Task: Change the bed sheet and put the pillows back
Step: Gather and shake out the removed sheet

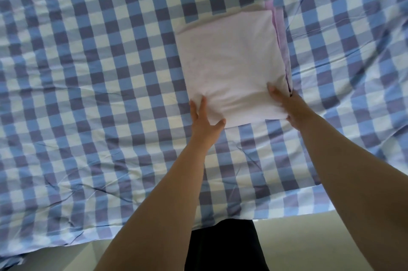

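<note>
folded sheet [231,65] dead ahead mid-bed [88,72], long axis running away from near edge; left hand [204,119] and right hand [284,105] gripping its near corners, equally close.

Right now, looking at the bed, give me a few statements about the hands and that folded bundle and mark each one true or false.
1. Both hands grip the near edge of the folded pale pink bundle. True: the left hand is at its near left corner, the right hand at its near right corner.
2. The bundle lies on a plain white sheet. False: it lies on a blue and white checked sheet.
3. A lilac layer shows along the bundle's right edge. True.
4. The bundle is spread out flat across the bed. False: it is folded into a compact rectangle.
5. Two pillows lie beside the bundle. False: no pillow is in view.
</note>
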A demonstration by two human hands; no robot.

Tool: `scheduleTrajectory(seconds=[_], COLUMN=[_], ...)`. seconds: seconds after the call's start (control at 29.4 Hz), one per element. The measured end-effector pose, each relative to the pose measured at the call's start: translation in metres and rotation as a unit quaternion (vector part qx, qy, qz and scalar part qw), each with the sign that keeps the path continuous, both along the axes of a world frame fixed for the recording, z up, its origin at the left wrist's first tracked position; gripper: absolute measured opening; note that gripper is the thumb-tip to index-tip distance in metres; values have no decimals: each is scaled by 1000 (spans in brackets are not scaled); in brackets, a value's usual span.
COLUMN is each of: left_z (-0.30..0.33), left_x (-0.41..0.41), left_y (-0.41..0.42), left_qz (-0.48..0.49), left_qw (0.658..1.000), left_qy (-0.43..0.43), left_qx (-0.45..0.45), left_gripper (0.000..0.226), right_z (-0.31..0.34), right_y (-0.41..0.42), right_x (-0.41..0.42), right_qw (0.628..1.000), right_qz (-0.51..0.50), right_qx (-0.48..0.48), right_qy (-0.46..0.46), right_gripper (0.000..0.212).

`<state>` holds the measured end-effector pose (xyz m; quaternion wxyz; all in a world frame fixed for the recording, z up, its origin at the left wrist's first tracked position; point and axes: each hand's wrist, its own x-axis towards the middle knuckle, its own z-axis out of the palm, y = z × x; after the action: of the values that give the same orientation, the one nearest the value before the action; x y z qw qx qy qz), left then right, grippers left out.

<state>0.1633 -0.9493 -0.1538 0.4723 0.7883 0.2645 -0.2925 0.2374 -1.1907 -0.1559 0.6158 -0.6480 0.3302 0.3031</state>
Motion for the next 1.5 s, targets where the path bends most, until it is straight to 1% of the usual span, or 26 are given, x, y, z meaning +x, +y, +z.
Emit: scheduleTrajectory(seconds=[0.07, 0.14, 0.2, 0.24, 0.27, 0.34, 0.37, 0.41, 0.44, 0.51, 0.54, 0.65, 0.71, 0.78, 0.85, 0.88, 0.95, 0.99, 1.02, 1.09, 1.22, 1.29, 1.36, 1.43, 1.46, 1.5], left_z=[5, 18, 33, 46, 59, 86, 100, 115, 130, 168, 185, 221, 239, 256, 273, 280, 295, 309, 318, 325, 345, 351, 361, 373, 380, 384], left_x=[-6, -16, -27, -34, -41, -55, -62, -69, -76, -91, -98, -131, -163, -204, -262, -291, -346, -411, -455, -516, -624, -671, -724, -753, -780, -792], left_y=[6, 15, 24, 32, 39, 52, 58, 62, 65, 78, 84, 105, 125, 145, 160, 165, 171, 179, 184, 188, 208, 220, 225, 227, 231, 235], left_qz=[15, 11, 13, 20, 23, 24, 16, 4, -10, -40, -68, -157, -174, -171, -149, -129, -54, 17, 73, 136, 204, 213, 234, 262, 292, 314], left_qw=[999, 998, 997, 997, 997, 997, 995, 989, 980, 947, 923, 833, 800, 801, 821, 834, 857, 857, 854, 851, 850, 841, 818, 799, 779, 756], left_qy=[34, 62, 77, 76, 68, 55, 49, 35, 12, -79, -135, -272, -312, -312, -291, -274, -227, -187, -160, -144, -84, -71, -88, -115, -127, -136], left_qx=[-5, 1, 8, 8, 11, 45, 87, 143, 201, 308, 354, 456, 482, 482, 468, 462, 460, 479, 490, 487, 478, 492, 518, 528, 540, 558], left_gripper=[85, 79, 73, 71, 71, 75, 80, 87, 95, 108, 111, 114, 110, 105, 104, 105, 100, 91, 76, 46, 27, 25, 24, 35, 37, 37], right_z=[14, 34, 57, 74, 91, 123, 139, 155, 170, 210, 229, 272, 295, 314, 327, 331, 341, 352, 361, 373, 393, 400, 408, 410, 415, 421], right_y=[6, 18, 35, 49, 64, 92, 106, 119, 131, 156, 167, 203, 232, 260, 287, 298, 321, 349, 367, 391, 432, 444, 456, 466, 478, 486], right_x=[1, 3, 5, 4, 3, 0, -2, -4, -7, -20, -28, -65, -101, -141, -182, -201, -247, -306, -348, -408, -515, -562, -616, -648, -674, -683], right_qw=[998, 998, 1000, 999, 996, 983, 968, 941, 900, 781, 725, 578, 491, 422, 354, 331, 281, 228, 189, 164, 133, 139, 130, 140, 139, 160], right_qz=[9, 18, 20, 31, 49, 126, 189, 269, 356, 519, 576, 696, 741, 765, 788, 797, 815, 826, 828, 823, 817, 816, 814, 816, 817, 816], right_qx=[51, 44, 16, 6, -2, -36, -70, -118, -177, -266, -281, -276, -245, -209, -180, -167, -144, -117, -111, -104, -97, -94, -76, -60, -54, -55], right_qy=[38, 42, -3, -40, -72, -125, -149, -167, -179, -223, -249, -325, -387, -439, -471, -477, -485, -503, -516, -533, -552, -553, -561, -558, -558, -553], right_gripper=[77, 59, 32, 24, 22, 27, 32, 39, 43, 45, 42, 31, 24, 25, 29, 32, 38, 37, 35, 33, 33, 31, 24, 14, 10, 10])
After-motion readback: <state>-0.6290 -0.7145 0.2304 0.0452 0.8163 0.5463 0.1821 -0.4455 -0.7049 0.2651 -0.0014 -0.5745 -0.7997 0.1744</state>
